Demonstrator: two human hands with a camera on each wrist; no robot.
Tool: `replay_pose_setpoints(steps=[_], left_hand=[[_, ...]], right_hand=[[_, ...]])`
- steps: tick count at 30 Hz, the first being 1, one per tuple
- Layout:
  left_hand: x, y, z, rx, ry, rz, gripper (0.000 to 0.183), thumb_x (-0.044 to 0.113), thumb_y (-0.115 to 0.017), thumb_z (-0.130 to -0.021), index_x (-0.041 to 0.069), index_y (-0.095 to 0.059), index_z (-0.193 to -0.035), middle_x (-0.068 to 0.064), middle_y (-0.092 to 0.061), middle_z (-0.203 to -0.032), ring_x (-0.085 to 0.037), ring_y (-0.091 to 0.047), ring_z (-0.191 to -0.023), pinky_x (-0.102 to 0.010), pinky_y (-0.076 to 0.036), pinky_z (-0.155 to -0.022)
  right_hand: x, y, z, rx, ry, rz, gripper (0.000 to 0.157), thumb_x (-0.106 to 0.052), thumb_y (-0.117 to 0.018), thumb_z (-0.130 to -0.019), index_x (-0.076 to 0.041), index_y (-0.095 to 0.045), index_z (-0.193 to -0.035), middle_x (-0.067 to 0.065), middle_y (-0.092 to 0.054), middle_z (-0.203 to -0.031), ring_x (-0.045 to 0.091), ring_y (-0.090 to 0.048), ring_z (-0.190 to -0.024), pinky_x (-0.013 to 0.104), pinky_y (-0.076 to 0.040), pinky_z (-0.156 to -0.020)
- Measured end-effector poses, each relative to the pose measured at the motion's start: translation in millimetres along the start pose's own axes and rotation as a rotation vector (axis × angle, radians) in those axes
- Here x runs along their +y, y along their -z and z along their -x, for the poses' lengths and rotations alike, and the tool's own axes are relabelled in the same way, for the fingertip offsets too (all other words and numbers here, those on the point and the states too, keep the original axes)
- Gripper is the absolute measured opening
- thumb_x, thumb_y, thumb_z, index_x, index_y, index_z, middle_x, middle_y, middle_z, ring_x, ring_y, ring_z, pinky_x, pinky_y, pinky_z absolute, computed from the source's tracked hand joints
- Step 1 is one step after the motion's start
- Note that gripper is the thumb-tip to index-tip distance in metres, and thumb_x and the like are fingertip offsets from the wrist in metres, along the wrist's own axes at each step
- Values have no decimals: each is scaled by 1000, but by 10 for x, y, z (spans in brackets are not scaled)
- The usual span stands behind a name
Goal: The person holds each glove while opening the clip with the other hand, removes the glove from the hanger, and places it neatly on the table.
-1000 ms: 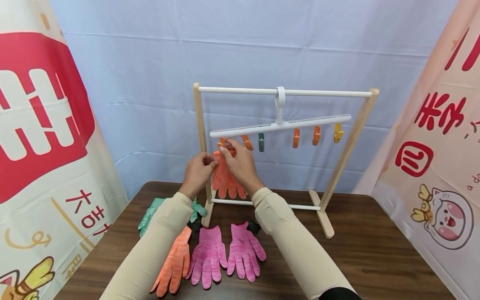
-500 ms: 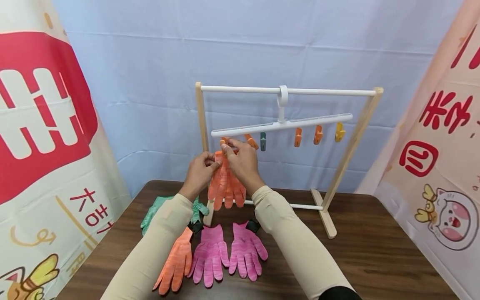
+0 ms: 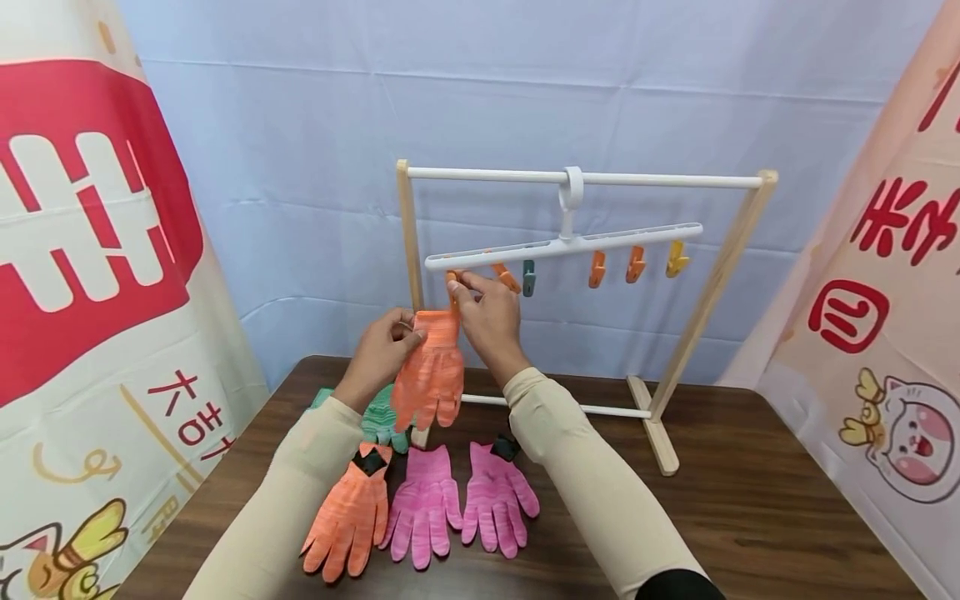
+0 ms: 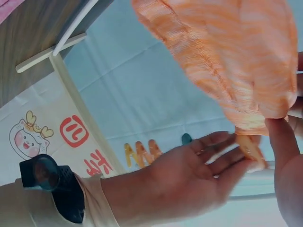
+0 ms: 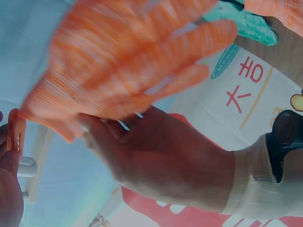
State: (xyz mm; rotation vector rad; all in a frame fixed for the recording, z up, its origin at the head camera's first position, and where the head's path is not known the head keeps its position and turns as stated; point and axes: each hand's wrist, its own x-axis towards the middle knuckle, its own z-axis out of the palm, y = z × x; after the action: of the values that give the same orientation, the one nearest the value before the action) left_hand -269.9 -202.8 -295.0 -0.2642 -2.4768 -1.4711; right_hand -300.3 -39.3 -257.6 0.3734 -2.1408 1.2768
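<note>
An orange knit glove [image 3: 431, 379] hangs fingers-down from my left hand [image 3: 382, 354], which pinches the left side of its cuff. My right hand [image 3: 491, 321] pinches an orange clothespin [image 3: 452, 287] under the low left end of a white hanger [image 3: 525, 252]. In the right wrist view, a corner of the cuff [image 5: 52, 106] meets the tip of that clothespin [image 5: 17, 130]; whether the jaws grip it, I cannot tell. The left wrist view shows the clothespin [image 4: 251, 150] between the right thumb and fingers, close beside the cuff.
The tilted hanger hooks over the top bar of a wooden-sided rack [image 3: 495, 175]. More clips hang from it: orange, green [image 3: 529, 279] and yellow [image 3: 677, 260]. On the brown table [image 3: 600, 517] lie another orange glove [image 3: 348, 521], two pink gloves [image 3: 425, 508] and green gloves [image 3: 384, 417].
My left hand has shifted left and slightly down, and the orange glove now hangs flatter, left of the clothespin. My right hand stays at the clothespin.
</note>
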Motion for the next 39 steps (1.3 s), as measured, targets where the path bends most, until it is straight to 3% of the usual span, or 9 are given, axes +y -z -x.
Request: replay_pose_setpoints(steps=[6, 17, 26, 34, 39], left_hand=[[-166, 310, 175, -6, -30, -59, 17, 31, -56, -91, 18, -54, -103, -6, -61, -85, -24, -47, -64, -35, -40, -54], [-655, 817, 560, 25, 17, -165, 25, 30, -54, -93, 12, -54, -110, -10, -60, -90, -23, -49, -70, -34, -41, -58], [-1086, 1038, 921, -16, 221, -113, 36, 37, -51, -93, 8, -52, -114, -13, -55, -116, -27, -52, -101, -37, -44, -75], [-1363, 1167, 1039, -8, 350, -121, 40, 40, -50, -93, 8, -52, -117, -14, -54, -117, -26, -53, -96, -34, -44, -71], [-1484, 1231, 1029, -20, 378, -102, 36, 35, -49, -94, 7, -52, -117, -14, -54, -115, -25, -53, -95, -33, -44, -73]], right_hand=[[10, -6, -18, 8, -2, -7, 25, -31, -64, -86, -20, -70, -108, -2, -70, -93, 12, -65, -71, 28, -47, -56], [5, -13, 6, -68, -34, -12, 29, -35, -60, -88, -23, -67, -114, -4, -68, -98, 10, -64, -68, 27, -46, -54], [27, 33, -10, -75, -31, -10, 34, -33, -58, -90, -17, -63, -119, -1, -67, -105, 14, -65, -76, 29, -48, -60], [52, 63, -14, -119, -53, -17, 36, -32, -57, -91, -17, -60, -123, 0, -65, -108, 14, -64, -81, 30, -49, -63], [56, 65, -6, -130, -70, -17, 38, -32, -56, -91, -15, -58, -124, 1, -64, -109, 15, -63, -84, 30, -49, -66]])
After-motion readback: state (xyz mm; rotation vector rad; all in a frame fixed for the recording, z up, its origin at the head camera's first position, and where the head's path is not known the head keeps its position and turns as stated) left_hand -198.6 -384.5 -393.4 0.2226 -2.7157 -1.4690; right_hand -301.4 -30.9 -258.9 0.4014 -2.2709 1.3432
